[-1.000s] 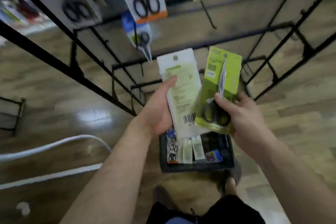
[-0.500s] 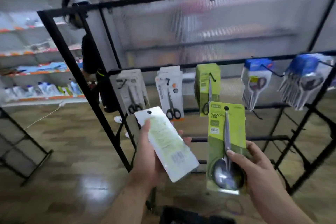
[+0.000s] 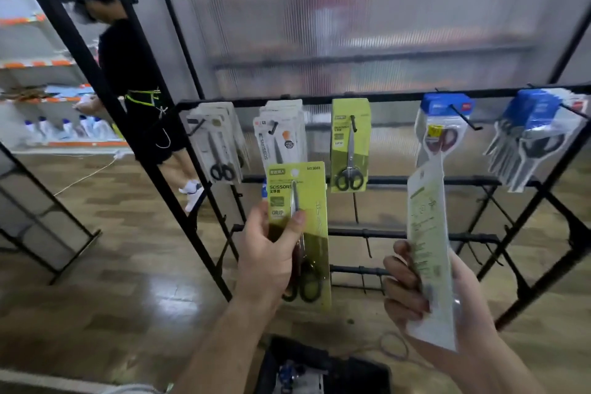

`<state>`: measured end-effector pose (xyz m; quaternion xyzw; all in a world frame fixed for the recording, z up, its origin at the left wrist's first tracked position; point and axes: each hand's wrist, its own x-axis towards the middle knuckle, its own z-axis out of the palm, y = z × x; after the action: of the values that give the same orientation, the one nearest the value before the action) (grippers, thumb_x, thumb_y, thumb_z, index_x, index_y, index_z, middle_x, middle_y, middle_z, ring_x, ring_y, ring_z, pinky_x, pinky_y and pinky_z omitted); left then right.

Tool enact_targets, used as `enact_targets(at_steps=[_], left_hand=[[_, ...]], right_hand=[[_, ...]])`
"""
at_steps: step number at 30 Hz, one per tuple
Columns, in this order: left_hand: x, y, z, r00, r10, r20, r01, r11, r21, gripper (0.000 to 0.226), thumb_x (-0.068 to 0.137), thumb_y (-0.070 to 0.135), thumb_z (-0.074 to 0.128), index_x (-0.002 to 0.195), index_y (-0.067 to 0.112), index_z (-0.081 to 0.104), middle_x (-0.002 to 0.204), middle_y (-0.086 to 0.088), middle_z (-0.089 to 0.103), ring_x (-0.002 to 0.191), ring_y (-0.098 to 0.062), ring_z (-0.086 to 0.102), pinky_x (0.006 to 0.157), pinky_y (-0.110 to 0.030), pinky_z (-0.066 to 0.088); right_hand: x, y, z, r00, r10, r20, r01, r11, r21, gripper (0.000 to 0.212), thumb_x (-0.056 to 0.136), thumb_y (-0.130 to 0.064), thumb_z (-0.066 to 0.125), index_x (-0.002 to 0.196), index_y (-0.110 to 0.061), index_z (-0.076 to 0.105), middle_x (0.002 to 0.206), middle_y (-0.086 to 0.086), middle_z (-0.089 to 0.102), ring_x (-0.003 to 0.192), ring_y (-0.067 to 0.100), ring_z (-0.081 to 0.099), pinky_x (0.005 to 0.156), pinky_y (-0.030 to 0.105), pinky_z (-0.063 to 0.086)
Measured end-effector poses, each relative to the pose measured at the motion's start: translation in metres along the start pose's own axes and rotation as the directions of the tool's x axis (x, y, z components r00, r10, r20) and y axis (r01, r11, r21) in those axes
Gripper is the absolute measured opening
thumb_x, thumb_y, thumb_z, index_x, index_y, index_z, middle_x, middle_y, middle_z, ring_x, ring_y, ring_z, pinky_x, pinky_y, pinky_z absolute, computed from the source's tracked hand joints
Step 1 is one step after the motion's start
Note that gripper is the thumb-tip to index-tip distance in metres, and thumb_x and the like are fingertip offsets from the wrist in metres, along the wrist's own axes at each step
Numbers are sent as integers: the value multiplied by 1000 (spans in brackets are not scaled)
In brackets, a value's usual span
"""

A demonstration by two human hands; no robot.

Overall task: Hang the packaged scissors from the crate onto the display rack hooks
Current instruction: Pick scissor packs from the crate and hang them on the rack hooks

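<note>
My left hand grips a green scissors pack upright, face toward me, in front of the black display rack. To its right, my right hand holds a white scissors pack with its printed back toward me. On the rack's top bar hang grey-white packs, white packs with an orange dot, a matching green pack and blue-topped packs. The black crate sits on the floor below my hands, with some packs inside.
Bare hooks stick out from the rack's lower bars. A person in black stands behind the rack's left post. Store shelves with bottles line the far left. Another black frame leans at left on the wooden floor.
The two packs have swapped hands: the green one went from my right hand to my left, the white one from left to right. My view rose from the crate to the rack.
</note>
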<state>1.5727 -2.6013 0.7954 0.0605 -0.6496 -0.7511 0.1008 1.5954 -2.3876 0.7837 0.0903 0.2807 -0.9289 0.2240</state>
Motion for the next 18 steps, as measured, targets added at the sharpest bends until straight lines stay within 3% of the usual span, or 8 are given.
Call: enact_targets(at_steps=[3, 5, 8, 11, 15, 18], left_hand=[[12, 0, -8, 1000, -5, 4, 5, 1000, 16, 17, 101, 17, 62, 115, 26, 64, 102, -7, 77, 95, -31, 75, 85, -55, 62], [25, -1, -19, 1000, -22, -18, 22, 999, 45, 18, 103, 19, 60, 109, 36, 66, 103, -3, 77, 96, -27, 75, 88, -55, 61], [44, -5, -39, 999, -10, -50, 14, 997, 81, 22, 104, 28, 60, 111, 48, 66, 110, 5, 75, 105, -21, 73, 96, -53, 56], [53, -8, -49, 998, -4, -65, 9, 997, 76, 22, 104, 27, 62, 117, 44, 64, 107, 10, 75, 104, -16, 71, 100, -50, 54], [55, -14, -62, 999, -35, -16, 36, 997, 62, 18, 103, 25, 62, 105, 43, 64, 101, 11, 74, 101, -15, 71, 97, -47, 56], [53, -15, -67, 999, -38, -3, 38, 997, 63, 14, 103, 22, 62, 103, 35, 64, 92, 12, 74, 92, -11, 72, 85, -37, 58]], right_hand=[[-1, 13, 16, 944, -163, -287, 83, 959, -270, 27, 91, -33, 65, 77, -12, 75, 67, 8, 58, 54, 20, 54, 52, 32, 46], [2, 21, 19, 879, -323, -350, 138, 875, -463, 23, 98, -28, 62, 87, -13, 75, 79, 13, 71, 67, 26, 65, 63, 37, 51], [10, 31, 27, 794, -500, -346, 191, 745, -640, 20, 99, -24, 63, 82, -16, 69, 82, 14, 72, 71, 26, 65, 66, 35, 47], [19, 37, 33, 738, -610, -288, 245, 640, -728, 14, 101, -17, 61, 94, -7, 68, 81, 13, 72, 71, 21, 65, 67, 34, 50], [49, 39, 37, 675, -704, -221, 241, 494, -836, 16, 102, -20, 59, 94, -8, 65, 72, 2, 66, 67, 12, 60, 58, 22, 48], [78, 30, 36, 647, -725, -237, 211, 468, -858, 18, 103, -27, 59, 95, -12, 65, 83, 11, 68, 75, 19, 61, 65, 33, 50]])
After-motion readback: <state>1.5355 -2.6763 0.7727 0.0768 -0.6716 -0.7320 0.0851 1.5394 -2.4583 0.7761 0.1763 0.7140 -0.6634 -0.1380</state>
